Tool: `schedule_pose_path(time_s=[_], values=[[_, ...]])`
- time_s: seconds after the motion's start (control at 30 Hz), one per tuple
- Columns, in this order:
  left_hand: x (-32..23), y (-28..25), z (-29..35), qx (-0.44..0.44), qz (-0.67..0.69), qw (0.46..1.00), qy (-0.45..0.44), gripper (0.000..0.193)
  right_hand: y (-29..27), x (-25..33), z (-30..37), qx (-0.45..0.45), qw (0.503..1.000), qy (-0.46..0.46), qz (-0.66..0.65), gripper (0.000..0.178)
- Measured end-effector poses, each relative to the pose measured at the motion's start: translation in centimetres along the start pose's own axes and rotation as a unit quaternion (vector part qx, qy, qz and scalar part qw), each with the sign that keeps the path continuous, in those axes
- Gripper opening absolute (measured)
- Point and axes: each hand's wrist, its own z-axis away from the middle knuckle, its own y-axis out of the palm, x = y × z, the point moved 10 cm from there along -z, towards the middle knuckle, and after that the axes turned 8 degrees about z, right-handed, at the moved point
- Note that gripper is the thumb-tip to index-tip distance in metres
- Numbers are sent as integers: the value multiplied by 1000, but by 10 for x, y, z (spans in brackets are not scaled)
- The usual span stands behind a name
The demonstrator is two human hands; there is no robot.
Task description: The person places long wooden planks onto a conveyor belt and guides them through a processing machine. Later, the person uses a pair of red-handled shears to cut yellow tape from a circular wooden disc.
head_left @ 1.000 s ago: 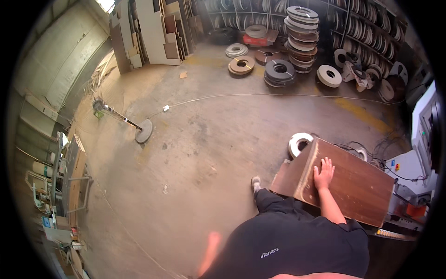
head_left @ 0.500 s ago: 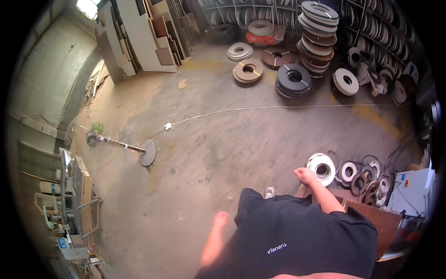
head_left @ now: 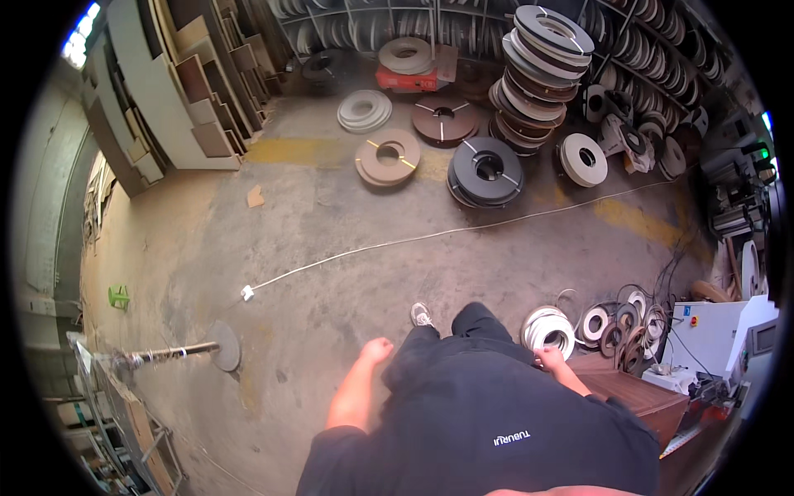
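My left hand [head_left: 378,350] hangs beside my left thigh, its fingers curled in and nothing visible in them. Over on the other side, my right hand [head_left: 548,357] is also loosely closed and appears bare. In the picture it overlaps the lower edge of a stack of white edge-banding rolls [head_left: 538,318] on the floor; I see no grip on them. Beside that stack lie smaller white and brown rolls [head_left: 612,339]. One shoe [head_left: 421,315] shows ahead of my dark trousers.
A white cable [head_left: 372,245] crosses the floor ahead. Beyond it stand large grey rolls [head_left: 473,192], a tall roll stack [head_left: 529,107] and full racks [head_left: 356,33]. Boards [head_left: 136,74] lean far left. A round-based stand [head_left: 225,347] is at left, a white machine cabinet [head_left: 703,335] at right.
I have stepped forward; the far rolls look nearer and a shoe is now further out. My left hand swung forward, my right hand back and down toward my side.
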Motion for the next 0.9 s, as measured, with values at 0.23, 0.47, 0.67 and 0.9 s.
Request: schedule_pose_path(time_s=[0.23, 0.47, 0.67, 0.9], values=[[-182, -196, -160, -9, 197, 979, 51, 40, 23, 135, -51, 28, 996, 19, -79, 46], [-269, -295, -336, 26, -40, 999, 22, 41, 62, 322, -134, 121, 978, 114, -125, 59], [-331, -337, -555, 60, -82, 995, 1, 40, 69, 443, -189, 149, 969, 166, 108, 111], [-286, -351, -913, -7, -155, 987, -53, 56, 96, 537, -275, 50, 961, 239, 127, 108]])
